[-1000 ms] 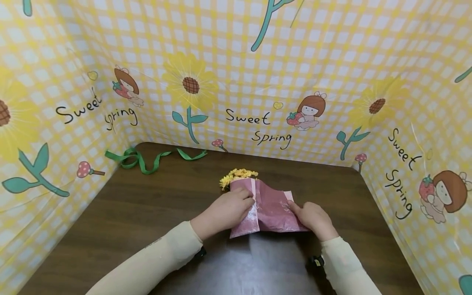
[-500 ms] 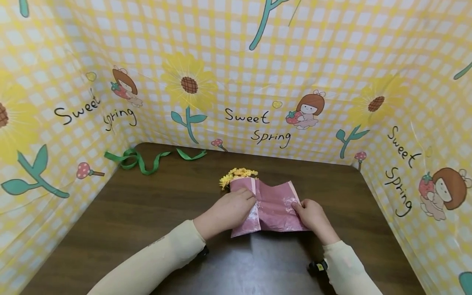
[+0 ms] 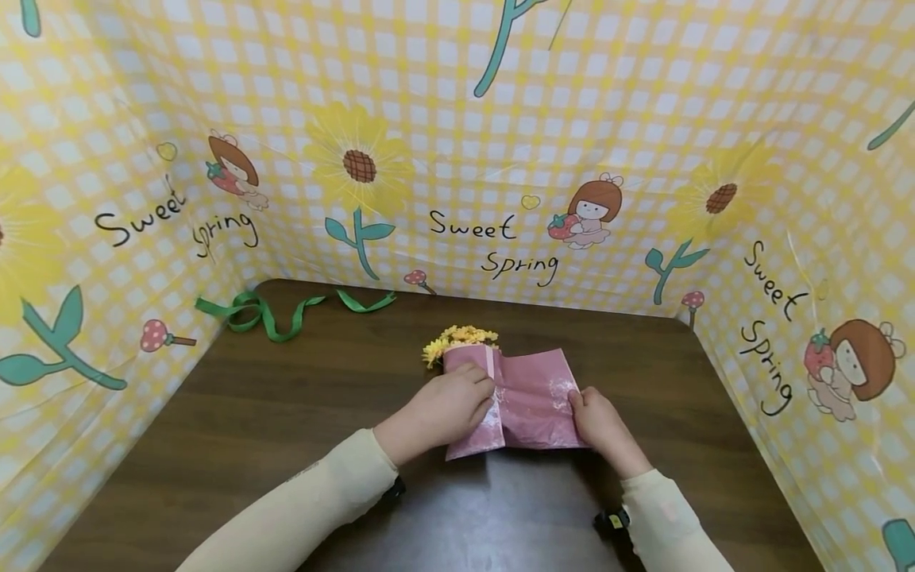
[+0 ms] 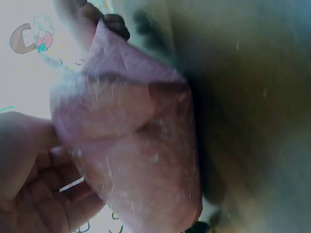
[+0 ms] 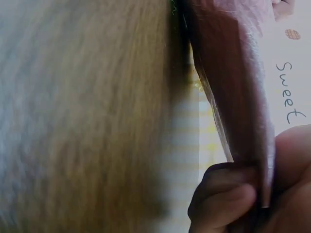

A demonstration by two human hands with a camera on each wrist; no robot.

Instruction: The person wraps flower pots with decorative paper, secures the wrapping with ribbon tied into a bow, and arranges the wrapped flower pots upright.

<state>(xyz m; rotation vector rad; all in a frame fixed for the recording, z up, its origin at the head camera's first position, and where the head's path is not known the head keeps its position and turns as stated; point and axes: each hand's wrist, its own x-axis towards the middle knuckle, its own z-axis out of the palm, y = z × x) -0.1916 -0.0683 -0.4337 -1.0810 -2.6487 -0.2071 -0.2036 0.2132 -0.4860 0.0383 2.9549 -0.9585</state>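
A bunch of small yellow flowers (image 3: pixel 461 337) lies on the table, its heads showing past the far edge of a sheet of pink wrapping paper (image 3: pixel 536 397). The stems are hidden by the paper. My left hand (image 3: pixel 445 407) holds the left flap, folded over with a pale edge; the left wrist view has thumb and fingers on either side of the pink paper (image 4: pixel 141 179). At the sheet's right edge, my right hand (image 3: pixel 604 419) pinches the paper. From the right wrist, the sheet (image 5: pixel 231 82) appears edge-on between thumb and curled fingers.
A curled green ribbon (image 3: pixel 286 324) lies at the back left of the dark wooden table (image 3: pixel 286 381), with a short ribbon end (image 3: pixel 366 302) beside it. A yellow checked cloth (image 3: pixel 400 95) walls the table at the back and both sides.
The paper's right side has been spread: its far right corner, bent down earlier, now stands out flat. My right hand has shifted slightly along that edge. The left hand stays on the flap.
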